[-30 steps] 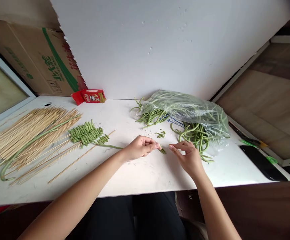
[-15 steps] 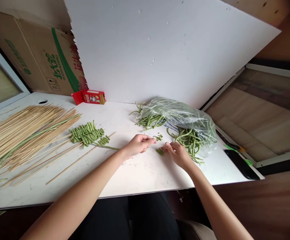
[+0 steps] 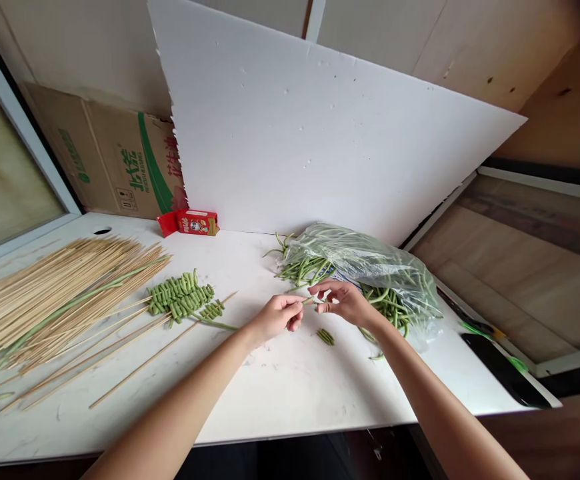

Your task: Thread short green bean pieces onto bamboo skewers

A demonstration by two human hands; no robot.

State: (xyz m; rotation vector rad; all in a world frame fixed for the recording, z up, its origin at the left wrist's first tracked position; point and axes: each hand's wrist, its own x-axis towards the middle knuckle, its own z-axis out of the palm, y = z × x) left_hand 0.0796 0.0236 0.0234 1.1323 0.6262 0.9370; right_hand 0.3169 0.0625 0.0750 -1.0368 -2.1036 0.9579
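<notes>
My left hand (image 3: pixel 283 315) is closed over the table, pinching what looks like a thin green bean (image 3: pixel 310 301) whose tip sticks out toward the right. Facing it, my right hand (image 3: pixel 343 302) has thumb and fingers apart around that tip, with no clear grip on it. Below the right hand lies a small row of cut bean pieces (image 3: pixel 325 337). Left of my hands, rows of short bean pieces (image 3: pixel 180 297) sit threaded on bamboo skewers. A shorter threaded row (image 3: pixel 213 311) is beside them. One long bean (image 3: pixel 223 325) runs behind my left forearm.
A clear plastic bag (image 3: pixel 365 257) of long green beans (image 3: pixel 387 303) lies behind my right hand. Many loose skewers (image 3: pixel 65 280) cover the table's left side. A red box (image 3: pixel 197 223) stands at the back, a black phone (image 3: pixel 505 370) at the right edge.
My right hand has lifted off the small row of bean pieces and moved up beside my left hand, its fingers spreading. The camera view has tilted up.
</notes>
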